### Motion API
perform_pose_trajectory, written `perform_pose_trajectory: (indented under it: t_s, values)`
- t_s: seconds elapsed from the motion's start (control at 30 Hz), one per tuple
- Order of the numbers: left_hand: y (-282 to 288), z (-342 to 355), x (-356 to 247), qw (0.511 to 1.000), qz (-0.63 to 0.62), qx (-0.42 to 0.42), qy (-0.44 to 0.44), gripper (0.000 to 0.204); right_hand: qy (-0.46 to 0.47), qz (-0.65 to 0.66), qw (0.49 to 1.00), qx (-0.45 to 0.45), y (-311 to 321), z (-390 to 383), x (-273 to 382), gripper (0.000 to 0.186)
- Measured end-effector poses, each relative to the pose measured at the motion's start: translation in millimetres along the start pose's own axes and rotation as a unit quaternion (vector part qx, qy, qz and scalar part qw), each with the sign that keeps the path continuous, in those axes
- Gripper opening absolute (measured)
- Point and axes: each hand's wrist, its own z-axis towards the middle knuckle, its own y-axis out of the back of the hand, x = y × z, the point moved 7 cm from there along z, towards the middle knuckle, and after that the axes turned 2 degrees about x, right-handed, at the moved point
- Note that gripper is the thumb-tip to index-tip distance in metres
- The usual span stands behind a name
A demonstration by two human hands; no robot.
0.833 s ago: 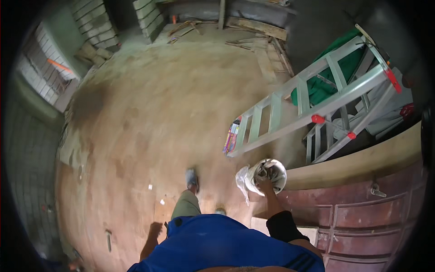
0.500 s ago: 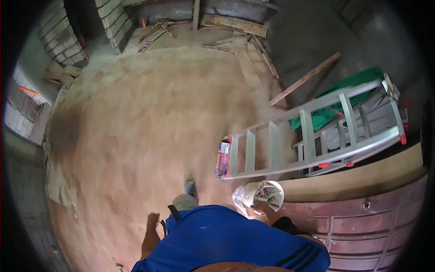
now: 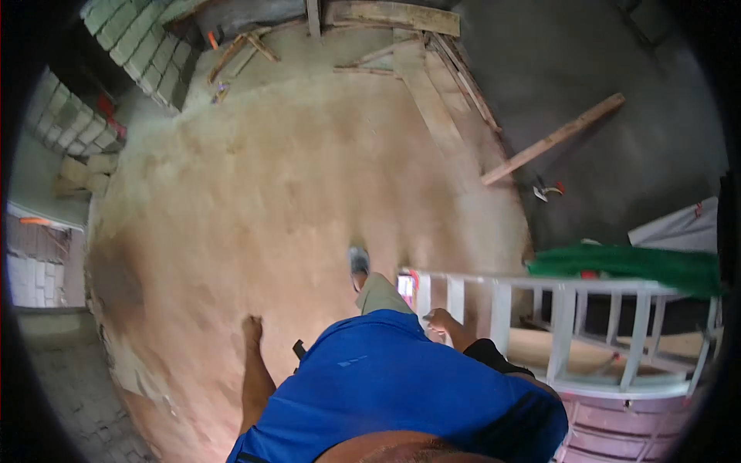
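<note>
My left hand hangs low over the bare floor at my left side. Its fingers are curled in, and I see nothing in them. Close beside the lower end of an aluminium ladder, my right hand is closed at my right hip. A small whitish patch shows by its fingers, but what they grip is hidden. A colourful box sits at the ladder's end, just ahead of that hand. The white bucket seen earlier cannot be made out now.
Brown floor stretches ahead. A loose timber and a hand tool lie to the right, near green cloth. Old boards lie farther off; block walls rise at the left. A reddish panelled surface is at lower right.
I have stepped forward, and the ladder now sits lower in view. My right hand has left its place at the white bucket's rim in view, and the bucket no longer shows.
</note>
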Motion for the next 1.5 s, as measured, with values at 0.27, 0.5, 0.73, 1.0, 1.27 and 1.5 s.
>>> perform_pose_trajectory:
  t_s: [0.27,0.5,0.73,1.0,1.27,1.5]
  values:
    - [35,85,-156,0.943,-0.141,0.268,0.137,0.011,-0.04,-0.058,0.987,-0.144,298,104,197,0.027]
    - [28,287,-181,0.85,-0.345,0.308,0.254,0.014,0.092,0.098,0.945,-0.299,459,201,365,0.028]
    - [22,635,-239,0.875,-0.382,0.242,0.174,0.024,-0.183,0.145,0.962,-0.143,503,242,389,0.018]
    - [149,932,-453,0.905,-0.386,0.169,0.052,0.029,-0.164,0.308,0.929,-0.12,605,294,509,0.029]
    - [154,1133,-536,0.808,-0.505,0.232,0.197,0.028,-0.139,0.191,0.972,-0.008,752,499,638,0.022]
    - [253,1302,-582,0.769,-0.588,0.121,0.218,0.026,0.144,0.08,0.972,-0.165,984,631,841,0.016]
